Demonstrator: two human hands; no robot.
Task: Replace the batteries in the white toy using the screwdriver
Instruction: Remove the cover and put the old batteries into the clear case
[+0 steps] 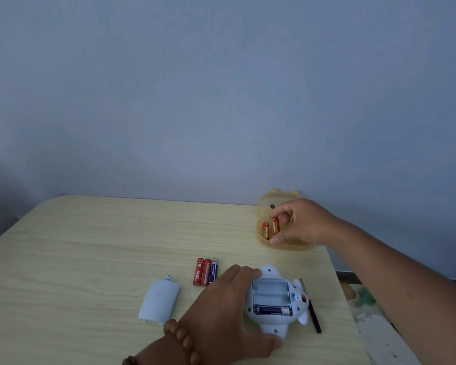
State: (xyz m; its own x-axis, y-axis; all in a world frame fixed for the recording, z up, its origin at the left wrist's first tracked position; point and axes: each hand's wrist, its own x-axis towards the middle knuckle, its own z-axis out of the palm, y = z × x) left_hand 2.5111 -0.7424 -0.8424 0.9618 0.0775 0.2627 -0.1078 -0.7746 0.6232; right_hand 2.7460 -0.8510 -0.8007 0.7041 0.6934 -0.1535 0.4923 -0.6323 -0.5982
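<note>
The white toy (pixel 274 322) lies belly-up at the table's front right, its battery bay open with one dark battery (pixel 273 310) in the nearest slot. My left hand (pixel 229 306) grips the toy from its left side. My right hand (pixel 298 222) reaches into a yellow container (pixel 287 245) at the back right, fingers pinching an orange battery (pixel 276 225); a second orange battery (pixel 266 231) stands beside it. The black screwdriver (pixel 313 312) lies just right of the toy. The white battery cover (pixel 159 300) rests left of my left hand.
Three loose batteries (pixel 206 271), two red and one blue, lie side by side behind my left hand. The wooden table (pixel 90 246) ends on the right near the screwdriver. A wall stands right behind the table. Cluttered items sit on the floor at right.
</note>
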